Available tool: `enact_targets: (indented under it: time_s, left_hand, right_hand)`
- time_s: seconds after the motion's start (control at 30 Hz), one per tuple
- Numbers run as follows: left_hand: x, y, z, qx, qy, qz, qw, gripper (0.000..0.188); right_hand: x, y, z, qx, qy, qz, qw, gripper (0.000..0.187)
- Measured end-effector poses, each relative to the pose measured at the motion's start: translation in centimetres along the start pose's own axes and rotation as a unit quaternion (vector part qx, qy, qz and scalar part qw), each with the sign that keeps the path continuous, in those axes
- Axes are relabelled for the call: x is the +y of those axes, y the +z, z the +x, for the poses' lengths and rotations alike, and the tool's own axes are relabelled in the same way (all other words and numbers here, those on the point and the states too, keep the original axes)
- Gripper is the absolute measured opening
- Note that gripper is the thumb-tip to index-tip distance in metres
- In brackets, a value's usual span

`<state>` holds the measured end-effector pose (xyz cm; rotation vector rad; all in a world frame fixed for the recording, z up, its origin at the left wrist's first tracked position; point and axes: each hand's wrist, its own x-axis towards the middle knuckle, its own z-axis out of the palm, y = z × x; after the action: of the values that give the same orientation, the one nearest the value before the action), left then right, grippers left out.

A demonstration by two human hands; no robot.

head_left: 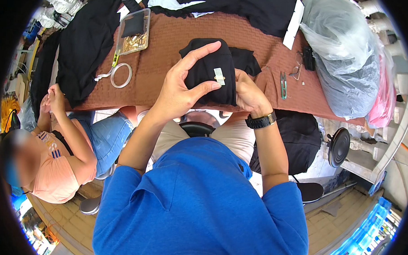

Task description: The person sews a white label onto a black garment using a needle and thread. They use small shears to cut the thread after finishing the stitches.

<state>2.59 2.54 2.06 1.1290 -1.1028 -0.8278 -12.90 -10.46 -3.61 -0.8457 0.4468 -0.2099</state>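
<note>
A folded piece of black fabric is held up over the near edge of the table, between my two hands. On its face lies a small pale green strip with a tiny gold-coloured piece across it. My left hand grips the fabric from the left, its index finger curved over the top and its thumb tip touching the strip. My right hand, below a black wristwatch, is closed on the fabric's right edge; its fingertips are partly hidden. More black fabric lies just behind.
On the brown-covered table are a clear box of gold-coloured pieces, a clear ring, green snips and eyeglasses. Large plastic bags stand at right. At left sits a co-worker, hands raised near black cloth.
</note>
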Motion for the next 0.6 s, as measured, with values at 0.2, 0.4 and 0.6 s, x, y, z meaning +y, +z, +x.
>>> enact_targets:
  time_s: [0.2,0.4,0.6]
  left_hand:
    - [-0.6,0.0,-0.7,0.019,-0.014,0.042,0.999,0.065]
    - [-0.7,0.9,-0.7,0.074,-0.056,-0.044,0.995,0.058]
    - [-1.0,1.2,-0.8,0.094,-0.046,-0.035,0.994,0.056]
  right_hand:
    - [0.5,-0.8,-1.6,-0.014,-0.006,0.018,1.0,0.044]
    - [1.2,-0.3,-1.9,0.023,-0.088,0.015,0.996,0.044]
    - [1.7,-0.1,-2.1,0.045,-0.116,0.025,0.992,0.041]
